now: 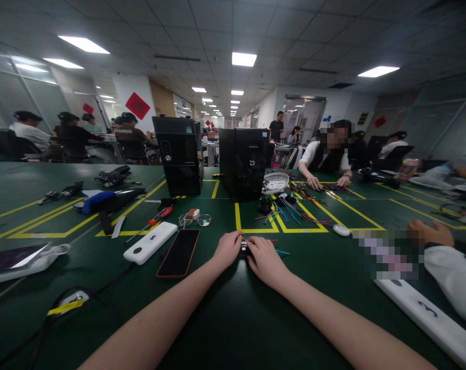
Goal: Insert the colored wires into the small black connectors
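Note:
Low over the green table, my left hand (227, 250) and my right hand (266, 258) meet at a small black part (244, 248) with white bits on it. Fingers of both hands are closed on its two sides and hide much of it. Red, blue and green wires (282, 252) stick out from behind my right hand; whether they join the black part is hidden. To the left of my left hand lies a phone (179, 254) with a dark screen. Beyond my hands is a bunch of similar coloured wires (289, 210) with black parts.
Two black computer towers (243, 164) stand ahead. Leftward are a white power bank (151, 243), glasses (196, 220), a red screwdriver (160, 216) and a cable (43, 324). A white basket (275, 182) sits beyond the wires. A co-worker's hand (431, 234) is at right; another person (329, 154) works opposite.

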Demonstrator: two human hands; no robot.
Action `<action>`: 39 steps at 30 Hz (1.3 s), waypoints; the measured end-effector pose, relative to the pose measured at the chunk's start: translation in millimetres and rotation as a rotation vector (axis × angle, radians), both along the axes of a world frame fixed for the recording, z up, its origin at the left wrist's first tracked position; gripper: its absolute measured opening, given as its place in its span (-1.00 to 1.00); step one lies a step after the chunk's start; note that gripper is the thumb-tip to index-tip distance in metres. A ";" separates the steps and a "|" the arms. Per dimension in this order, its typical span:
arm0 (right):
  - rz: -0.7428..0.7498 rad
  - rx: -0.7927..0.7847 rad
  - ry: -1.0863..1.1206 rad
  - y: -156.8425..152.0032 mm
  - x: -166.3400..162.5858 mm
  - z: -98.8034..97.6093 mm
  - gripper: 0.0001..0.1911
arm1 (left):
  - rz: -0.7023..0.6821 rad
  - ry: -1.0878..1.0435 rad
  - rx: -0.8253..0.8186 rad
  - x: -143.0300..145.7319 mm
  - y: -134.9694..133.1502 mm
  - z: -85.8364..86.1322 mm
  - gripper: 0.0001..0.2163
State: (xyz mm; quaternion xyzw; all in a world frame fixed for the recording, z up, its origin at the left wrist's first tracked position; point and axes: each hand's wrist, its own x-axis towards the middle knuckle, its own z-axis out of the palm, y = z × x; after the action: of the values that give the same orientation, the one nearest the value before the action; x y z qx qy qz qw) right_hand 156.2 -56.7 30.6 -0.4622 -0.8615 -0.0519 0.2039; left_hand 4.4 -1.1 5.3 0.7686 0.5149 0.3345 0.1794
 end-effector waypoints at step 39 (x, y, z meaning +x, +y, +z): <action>0.065 0.082 0.085 11.5 6.6 -0.9 -0.72 | 0.030 0.066 -0.060 0.6 0.6 -1.9 -0.72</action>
State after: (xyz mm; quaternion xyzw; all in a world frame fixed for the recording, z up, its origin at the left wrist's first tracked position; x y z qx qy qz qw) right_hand 162.8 -45.3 29.6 -0.4270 -0.8638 -0.0607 0.2607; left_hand 5.1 -0.5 3.5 0.7659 0.5418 0.2958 0.1802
